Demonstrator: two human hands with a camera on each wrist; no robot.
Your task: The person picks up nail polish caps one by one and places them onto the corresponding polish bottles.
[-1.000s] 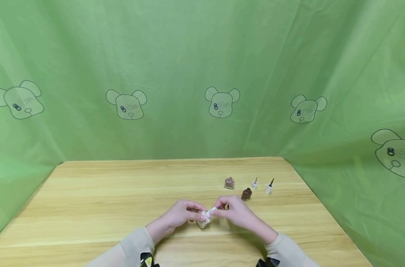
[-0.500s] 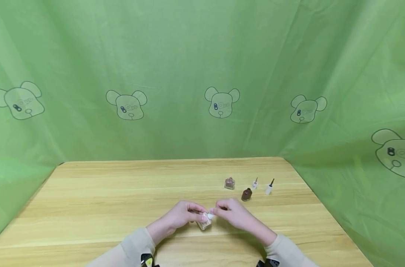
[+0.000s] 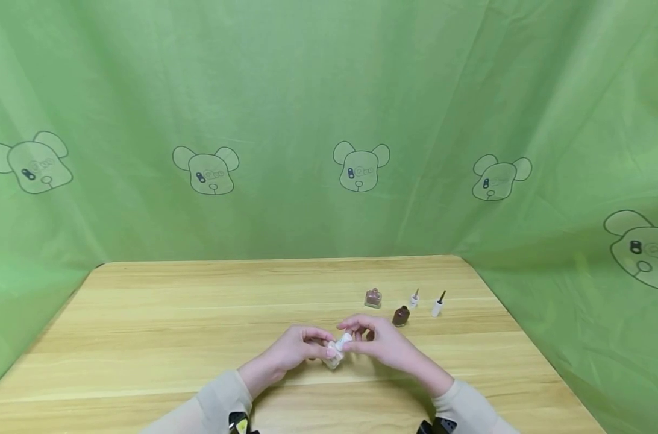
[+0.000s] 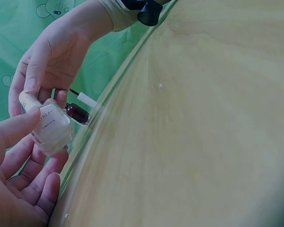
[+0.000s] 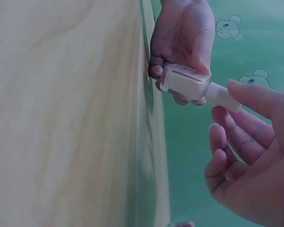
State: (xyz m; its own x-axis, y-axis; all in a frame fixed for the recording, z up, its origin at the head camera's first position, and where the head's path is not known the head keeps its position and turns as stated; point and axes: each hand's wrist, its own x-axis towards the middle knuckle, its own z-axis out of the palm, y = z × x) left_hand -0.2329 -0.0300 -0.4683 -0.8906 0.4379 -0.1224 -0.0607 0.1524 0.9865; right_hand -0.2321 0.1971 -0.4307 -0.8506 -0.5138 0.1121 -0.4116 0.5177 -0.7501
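My left hand point(image 3: 282, 354) holds a small clear nail polish bottle point(image 4: 52, 130) with pale, milky polish inside, its thumb across the bottle's shoulder. The bottle leans, its neck toward my right hand point(image 3: 382, 345). Between thumb and fingertips, that right hand pinches the white cap point(image 5: 223, 97), which sits at the bottle's neck in the right wrist view. The other right fingers are bent and hold nothing. Past the right hand, a dark red nail polish bottle point(image 3: 401, 316) stands uncapped on the table.
Behind stands an uncapped mauve nail polish bottle point(image 3: 373, 298). Two white caps stand to its right with brushes up, a shorter cap point(image 3: 414, 301) and a taller cap point(image 3: 437, 308). The wooden table point(image 3: 172, 319) meets a green curtain point(image 3: 285, 217) at the back and sides.
My right fingers curled in over the white cap half a second ago and now reach forward along it again. The left hand keeps its hold, with the bottle shifting only slightly.
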